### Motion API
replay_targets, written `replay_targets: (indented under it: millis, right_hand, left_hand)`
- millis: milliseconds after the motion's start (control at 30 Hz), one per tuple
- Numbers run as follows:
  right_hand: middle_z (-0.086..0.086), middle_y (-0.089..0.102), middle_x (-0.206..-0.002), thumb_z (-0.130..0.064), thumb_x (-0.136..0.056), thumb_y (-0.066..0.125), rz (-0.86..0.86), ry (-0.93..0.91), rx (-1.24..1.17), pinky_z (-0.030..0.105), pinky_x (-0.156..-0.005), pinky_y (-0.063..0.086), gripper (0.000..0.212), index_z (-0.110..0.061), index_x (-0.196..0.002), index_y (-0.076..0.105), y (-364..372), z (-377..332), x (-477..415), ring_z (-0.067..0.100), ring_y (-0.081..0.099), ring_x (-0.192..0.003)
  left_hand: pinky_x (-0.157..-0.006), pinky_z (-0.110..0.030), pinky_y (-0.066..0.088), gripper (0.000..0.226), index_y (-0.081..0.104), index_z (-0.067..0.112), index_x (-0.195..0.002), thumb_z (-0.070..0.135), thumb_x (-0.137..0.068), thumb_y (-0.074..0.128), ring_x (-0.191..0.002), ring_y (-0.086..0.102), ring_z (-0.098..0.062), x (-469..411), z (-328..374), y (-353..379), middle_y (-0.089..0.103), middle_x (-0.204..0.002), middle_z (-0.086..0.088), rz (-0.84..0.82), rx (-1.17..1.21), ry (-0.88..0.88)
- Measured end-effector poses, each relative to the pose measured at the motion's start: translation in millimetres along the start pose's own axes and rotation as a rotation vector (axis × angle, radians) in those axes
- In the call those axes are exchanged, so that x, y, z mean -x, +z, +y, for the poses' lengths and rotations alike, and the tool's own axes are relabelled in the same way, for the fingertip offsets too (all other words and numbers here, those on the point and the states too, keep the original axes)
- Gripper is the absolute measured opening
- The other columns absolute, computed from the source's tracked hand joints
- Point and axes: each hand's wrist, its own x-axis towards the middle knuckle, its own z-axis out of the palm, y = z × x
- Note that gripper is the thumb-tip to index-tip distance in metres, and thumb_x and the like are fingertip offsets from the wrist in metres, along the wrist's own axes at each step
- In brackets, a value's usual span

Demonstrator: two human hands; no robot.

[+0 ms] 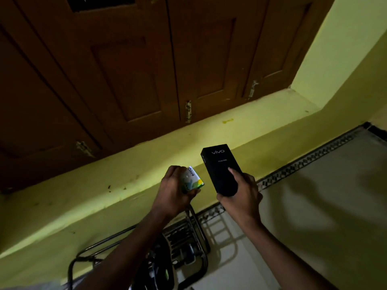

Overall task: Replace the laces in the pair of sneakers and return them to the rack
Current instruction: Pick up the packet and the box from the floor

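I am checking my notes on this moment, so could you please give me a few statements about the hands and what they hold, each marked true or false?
1. The right hand holds a black box marked vivo. True.
2. The left hand is empty. False: it grips a small green and white box.
3. A metal rack stands below the hands, next to the wall. True.
4. The black box lies on the floor. False: the right hand holds it up in the air.

Held out forward, left hand [173,192] grips a small carton [193,179], right hand [244,196] a black box [219,164].
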Motion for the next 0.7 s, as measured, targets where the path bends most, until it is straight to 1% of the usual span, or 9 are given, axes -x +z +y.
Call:
replay_targets:
  millis: [67, 133, 200, 267, 367, 433, 500, 600, 700]
  right_hand:
    - [-0.002, 0.047, -0.133, -0.033, -0.062, 0.084, 0.001, -0.006, 0.029, 0.048, -0.105, 0.035, 0.089, -0.040, -0.143, 0.047, 17, -9, -19, 0.023, 0.052, -0.118]
    - [-0.002, 0.046, -0.134, -0.034, -0.062, 0.083, -0.015, -0.019, 0.060, 0.048, -0.106, 0.034, 0.089, -0.040, -0.143, 0.046, 41, -16, -44, 0.024, 0.050, -0.120]
    - [-0.001, 0.044, -0.136, -0.034, -0.064, 0.083, -0.034, -0.028, 0.071, 0.048, -0.107, 0.033, 0.089, -0.040, -0.144, 0.045, 58, -21, -64, 0.026, 0.048, -0.122]
    - [0.001, 0.042, -0.137, -0.034, -0.065, 0.082, -0.042, -0.038, 0.087, 0.048, -0.107, 0.034, 0.088, -0.039, -0.145, 0.045, 78, -24, -87, 0.028, 0.046, -0.123]
    - [0.003, 0.040, -0.140, -0.036, -0.067, 0.081, -0.055, -0.070, 0.108, 0.047, -0.106, 0.032, 0.088, -0.039, -0.146, 0.044, 108, -26, -121, 0.029, 0.043, -0.124]
    - [0.004, 0.039, -0.141, -0.036, -0.068, 0.081, -0.068, -0.080, 0.120, 0.047, -0.106, 0.031, 0.087, -0.038, -0.146, 0.044, 129, -26, -143, 0.031, 0.042, -0.125]
    - [0.006, 0.039, -0.142, -0.036, -0.069, 0.081, -0.083, -0.092, 0.127, 0.049, -0.106, 0.030, 0.085, -0.036, -0.146, 0.045, 149, -25, -163, 0.033, 0.042, -0.126]
    - [0.007, 0.039, -0.144, -0.034, -0.069, 0.081, -0.087, -0.114, 0.142, 0.051, -0.106, 0.029, 0.083, -0.036, -0.145, 0.047, 172, -25, -185, 0.034, 0.042, -0.127]
    - [0.004, 0.037, -0.146, -0.034, -0.068, 0.080, -0.104, -0.113, 0.168, 0.051, -0.106, 0.026, 0.081, -0.037, -0.143, 0.048, 189, -28, -197, 0.033, 0.040, -0.129]
  left_hand:
    - [-0.088, -0.020, 0.043, 0.070, 0.057, 0.007, -0.128, 0.035, -0.072, 0.089, -0.105, 0.057, -0.019, -25, -15, -3, 0.055, -0.122, -0.003, -0.015, -0.035, 0.006]
    - [-0.090, -0.021, 0.042, 0.070, 0.057, 0.006, -0.128, 0.035, -0.072, 0.089, -0.106, 0.057, -0.021, -57, -36, 0, 0.055, -0.122, -0.006, -0.036, -0.058, -0.001]
    - [-0.090, -0.018, 0.039, 0.072, 0.056, 0.006, -0.129, 0.035, -0.072, 0.089, -0.108, 0.056, -0.021, -82, -53, 4, 0.055, -0.123, -0.006, -0.055, -0.080, -0.002]
    - [-0.092, -0.019, 0.039, 0.073, 0.055, 0.007, -0.131, 0.035, -0.072, 0.089, -0.111, 0.055, -0.021, -108, -73, 12, 0.053, -0.125, -0.006, -0.071, -0.097, -0.010]
    - [-0.098, -0.029, 0.049, 0.072, 0.054, 0.006, -0.132, 0.030, -0.073, 0.089, -0.114, 0.055, -0.025, -142, -101, 22, 0.052, -0.128, -0.007, -0.080, -0.103, -0.055]
    - [-0.095, -0.038, 0.052, 0.068, 0.056, 0.008, -0.129, 0.028, -0.072, 0.089, -0.112, 0.056, -0.028, -160, -119, 29, 0.054, -0.126, -0.008, -0.064, -0.101, -0.079]
    - [-0.091, -0.042, 0.054, 0.065, 0.055, 0.012, -0.127, 0.029, -0.074, 0.087, -0.113, 0.056, -0.027, -175, -136, 36, 0.053, -0.127, -0.005, -0.040, -0.113, -0.107]
    - [-0.091, -0.042, 0.053, 0.067, 0.050, 0.016, -0.133, 0.032, -0.078, 0.084, -0.120, 0.052, -0.024, -191, -156, 46, 0.048, -0.134, 0.000, -0.032, -0.160, -0.157]
    - [-0.094, -0.040, 0.050, 0.070, 0.048, 0.015, -0.138, 0.031, -0.080, 0.083, -0.126, 0.047, -0.025, -204, -172, 57, 0.048, -0.138, -0.002, -0.036, -0.166, -0.167]
